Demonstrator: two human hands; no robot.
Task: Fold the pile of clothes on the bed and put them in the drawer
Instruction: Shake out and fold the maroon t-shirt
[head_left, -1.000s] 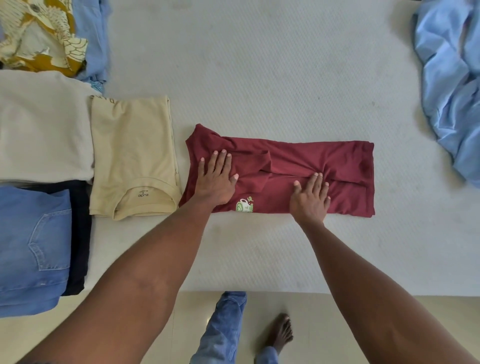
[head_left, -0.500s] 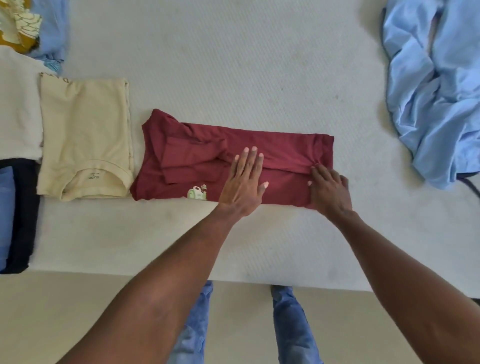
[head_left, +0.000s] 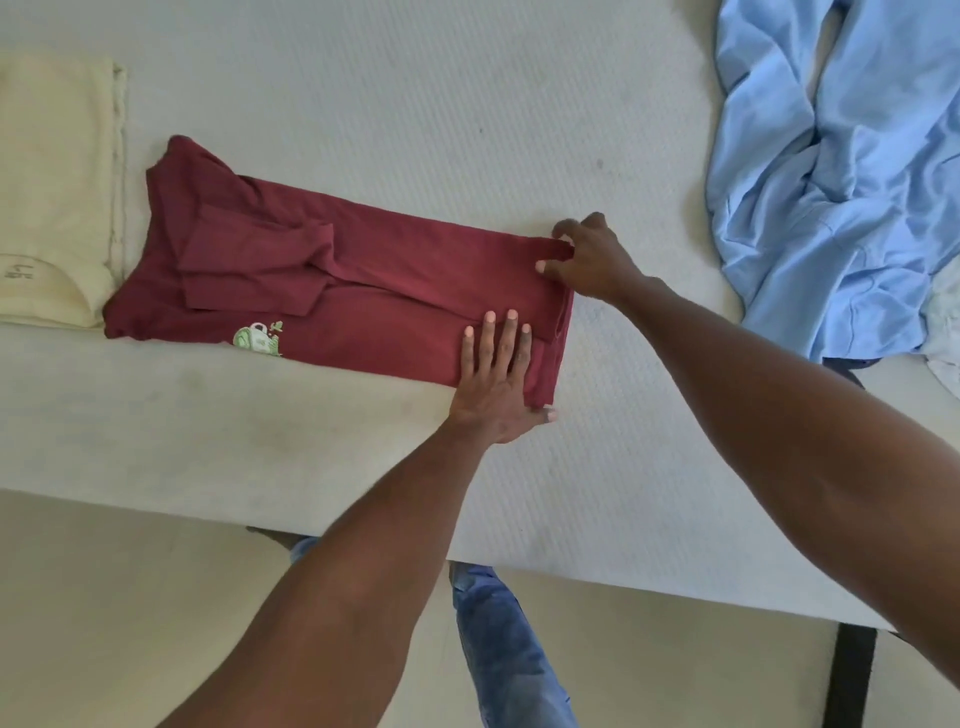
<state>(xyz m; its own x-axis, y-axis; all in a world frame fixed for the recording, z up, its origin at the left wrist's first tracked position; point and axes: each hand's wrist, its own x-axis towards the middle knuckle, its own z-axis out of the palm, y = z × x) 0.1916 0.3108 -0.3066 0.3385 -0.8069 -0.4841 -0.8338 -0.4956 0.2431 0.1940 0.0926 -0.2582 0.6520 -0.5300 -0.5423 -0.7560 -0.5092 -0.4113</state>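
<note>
A maroon T-shirt (head_left: 363, 291) lies on the white bed (head_left: 415, 104), folded lengthwise into a long strip, with a small green print near its front edge. My left hand (head_left: 498, 379) lies flat on the strip's right end, fingers straight, thumb at the near hem corner. My right hand (head_left: 587, 260) pinches the far right corner of the hem between thumb and fingers. A folded cream T-shirt (head_left: 52, 208) sits at the left edge, touching the maroon one.
A crumpled light blue garment (head_left: 841, 171) lies at the right of the bed, with a bit of white cloth (head_left: 943, 358) under it. The bed's front edge runs across the lower view; below it are a beige floor and my jeans-clad leg (head_left: 509, 649).
Both hands slid right along the maroon shirt to its hem end. My right hand went from lying on the cloth to pinching the far corner. The view shifted right.
</note>
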